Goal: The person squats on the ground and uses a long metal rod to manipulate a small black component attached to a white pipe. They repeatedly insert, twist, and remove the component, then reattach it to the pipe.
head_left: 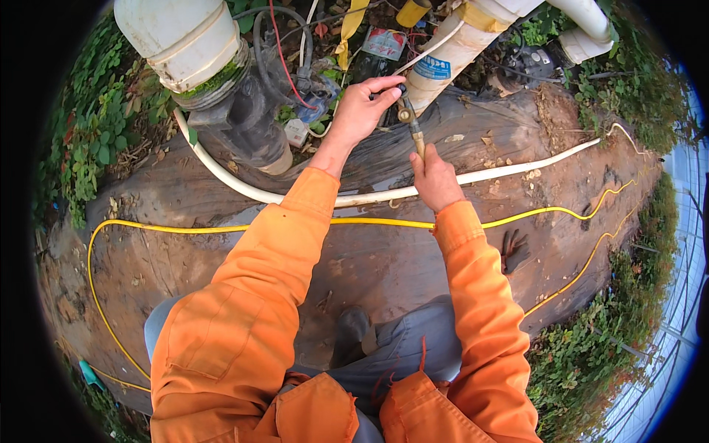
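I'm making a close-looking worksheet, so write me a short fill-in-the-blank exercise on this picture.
1. The person's sleeves are coloured ____.
2. The left hand is at the fitting's upper end, the right hand at its ____ end.
3. The thinner hose passing beneath both arms is coloured ____.
4. A dark glove lies to the ____ of the right sleeve.

Missing words: orange; lower; yellow; right.

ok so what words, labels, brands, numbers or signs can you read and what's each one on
I won't copy wording or brands, but printing shows here:
White plastic pipe: blue sticker with pale lettering, its finer lines too small to read.
Dark bottle: red-and-white label, its small print too blurred.
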{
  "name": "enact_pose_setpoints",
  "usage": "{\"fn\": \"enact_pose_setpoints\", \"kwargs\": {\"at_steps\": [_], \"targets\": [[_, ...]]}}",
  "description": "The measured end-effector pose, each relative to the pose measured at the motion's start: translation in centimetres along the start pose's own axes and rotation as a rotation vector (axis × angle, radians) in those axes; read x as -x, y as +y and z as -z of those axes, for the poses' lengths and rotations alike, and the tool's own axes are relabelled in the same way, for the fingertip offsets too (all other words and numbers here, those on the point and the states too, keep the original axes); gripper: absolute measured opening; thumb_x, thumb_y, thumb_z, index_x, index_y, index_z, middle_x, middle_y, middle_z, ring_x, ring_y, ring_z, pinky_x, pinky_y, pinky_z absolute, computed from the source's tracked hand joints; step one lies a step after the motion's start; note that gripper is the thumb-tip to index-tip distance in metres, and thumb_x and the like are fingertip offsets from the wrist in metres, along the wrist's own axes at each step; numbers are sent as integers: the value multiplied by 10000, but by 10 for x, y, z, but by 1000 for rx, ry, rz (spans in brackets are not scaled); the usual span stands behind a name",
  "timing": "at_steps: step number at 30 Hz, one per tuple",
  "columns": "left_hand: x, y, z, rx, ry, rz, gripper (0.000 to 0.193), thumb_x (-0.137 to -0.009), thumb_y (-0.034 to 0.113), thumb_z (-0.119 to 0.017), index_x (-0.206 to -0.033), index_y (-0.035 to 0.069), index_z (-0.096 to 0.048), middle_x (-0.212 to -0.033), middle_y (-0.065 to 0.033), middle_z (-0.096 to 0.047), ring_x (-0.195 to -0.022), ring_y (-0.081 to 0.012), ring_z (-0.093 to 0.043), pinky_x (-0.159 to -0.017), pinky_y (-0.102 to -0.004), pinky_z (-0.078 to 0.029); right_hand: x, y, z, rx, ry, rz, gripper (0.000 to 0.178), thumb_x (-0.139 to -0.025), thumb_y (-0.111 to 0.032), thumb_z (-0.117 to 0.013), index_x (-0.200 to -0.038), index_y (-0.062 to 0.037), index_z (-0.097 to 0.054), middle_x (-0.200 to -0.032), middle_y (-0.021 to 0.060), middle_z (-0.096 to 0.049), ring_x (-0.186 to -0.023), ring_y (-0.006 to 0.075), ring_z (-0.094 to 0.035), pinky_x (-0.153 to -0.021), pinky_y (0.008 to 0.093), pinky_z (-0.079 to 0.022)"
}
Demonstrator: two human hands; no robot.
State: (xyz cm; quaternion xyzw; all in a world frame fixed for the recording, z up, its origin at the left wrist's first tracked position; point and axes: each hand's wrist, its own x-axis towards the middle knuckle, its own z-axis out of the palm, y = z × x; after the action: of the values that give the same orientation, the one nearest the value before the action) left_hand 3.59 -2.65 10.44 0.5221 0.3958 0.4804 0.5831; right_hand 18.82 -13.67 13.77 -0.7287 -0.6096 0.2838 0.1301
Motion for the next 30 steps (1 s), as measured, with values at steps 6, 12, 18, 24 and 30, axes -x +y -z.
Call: {"fn": "enact_pose_setpoints", "kwargs": {"at_steps": [6, 12, 18, 24, 30], "targets": [[-1, -5, 16, -362, -12, -183, 235, -917, 162, -628, -1127, 72, -681, -947, -59, -647, -713, -169, -596, -666, -284, -483, -1, -1, -13, 40, 26, 24, 256, -956, -248, -524, -954, -11, -428, -771, 326, -602, -782, 543, -560, -691, 593, -441], [6, 15, 12, -559, -4, -267, 215, -890, 91, -600, -1084, 38, -676, -937, -161, -652, -848, -347, -632, -745, -388, -505, 2, -2, -15, 59, 51, 21, 248, -956, -236, -522, -962, -11, -417, -762, 317, -606, -773, 534, -569, -688, 589, -447], [4, 18, 12, -668, -22, -367, 207, -881, 50, -578, -1063, 30, -674, -911, -180, -650, -820, -378, -631, -720, -418, -515, 3, -2, -17, 78, 64, 19, 249, -958, -234, -519, -968, -10, -411, -747, 313, -609, -766, 515, -589, -678, 575, -464], [2, 21, 14, -817, -102, -444, 239, -894, 35, -581, -1122, 20, -652, -960, -139, -653, -849, -307, -648, -738, -378, -513, 5, -2, -17, 76, 83, 1, 257, -961, -246, -515, -968, -11, -410, -738, 312, -610, -746, 511, -596, -661, 569, -474], [5, 18, 18, -615, -15, -374, 221, -897, 75, -603, -1104, 29, -665, -895, -126, -659, -746, -304, -636, -659, -354, -504, 6, -9, -16, 56, 67, -3, 261, -963, -256, -512, -971, -15, -411, -737, 317, -607, -736, 518, -593, -651, 575, -474]]}}
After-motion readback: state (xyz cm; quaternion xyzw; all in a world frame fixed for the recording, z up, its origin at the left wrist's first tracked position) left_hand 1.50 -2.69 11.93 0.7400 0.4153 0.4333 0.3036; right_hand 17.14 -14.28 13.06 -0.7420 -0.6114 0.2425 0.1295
